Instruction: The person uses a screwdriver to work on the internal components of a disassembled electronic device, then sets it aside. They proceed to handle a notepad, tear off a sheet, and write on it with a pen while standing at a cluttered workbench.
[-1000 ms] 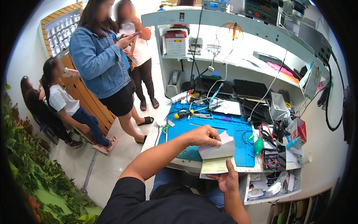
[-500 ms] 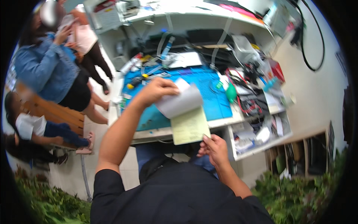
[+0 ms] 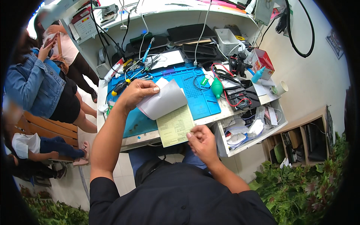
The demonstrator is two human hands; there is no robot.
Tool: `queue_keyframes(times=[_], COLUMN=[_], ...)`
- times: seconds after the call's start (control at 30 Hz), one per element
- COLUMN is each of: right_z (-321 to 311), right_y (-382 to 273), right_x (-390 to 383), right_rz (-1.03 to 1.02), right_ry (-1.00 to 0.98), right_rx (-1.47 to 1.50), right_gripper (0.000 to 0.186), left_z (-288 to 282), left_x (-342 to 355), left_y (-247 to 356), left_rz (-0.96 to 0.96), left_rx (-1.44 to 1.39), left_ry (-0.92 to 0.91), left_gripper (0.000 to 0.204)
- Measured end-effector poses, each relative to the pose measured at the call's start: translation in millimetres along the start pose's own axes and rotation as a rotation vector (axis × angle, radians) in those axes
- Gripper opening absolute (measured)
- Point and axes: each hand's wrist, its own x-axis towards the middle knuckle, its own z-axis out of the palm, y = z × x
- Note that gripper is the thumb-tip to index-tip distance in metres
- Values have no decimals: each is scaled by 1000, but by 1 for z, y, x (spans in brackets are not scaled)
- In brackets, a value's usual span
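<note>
My left hand (image 3: 139, 93) is closed on the upper part of a carbon-copy form pad, pinching a white sheet (image 3: 167, 100) that curls back over it. Below the curl a yellow printed form sheet (image 3: 174, 127) lies exposed, with a ruled table on it. My right hand (image 3: 203, 144) is at the yellow sheet's lower right edge, its thumb and curled forefinger closed at the paper. The pad is held above the front edge of a blue repair mat (image 3: 204, 107).
Yellow-handled screwdriver (image 3: 120, 87) and cables lie on the mat's left. To the right are a green air blower (image 3: 216, 87), a black meter (image 3: 242, 98) with red leads, and an open drawer (image 3: 250, 132) of cables. People stand and sit at left beside a wooden bench (image 3: 50, 129).
The pad and both hands have shifted left in the view as the camera turned. My right thumb and forefinger have moved slightly up along the yellow sheet's edge. The white sheet stays lifted.
</note>
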Motion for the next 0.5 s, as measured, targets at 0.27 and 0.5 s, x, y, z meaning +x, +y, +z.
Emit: queue_keyframes(times=[0.27, 0.5], right_z=[25, 21], right_y=[-20, -18], right_x=[56, 51], right_rz=[144, 231], right_ry=[-128, -87], right_rx=[341, 365], right_gripper=[93, 99], left_z=[14, 23], left_x=[-9, -13], left_y=[11, 5], left_rz=[74, 118], left_rx=[53, 112], left_ry=[-63, -107], left_gripper=[28, 26])
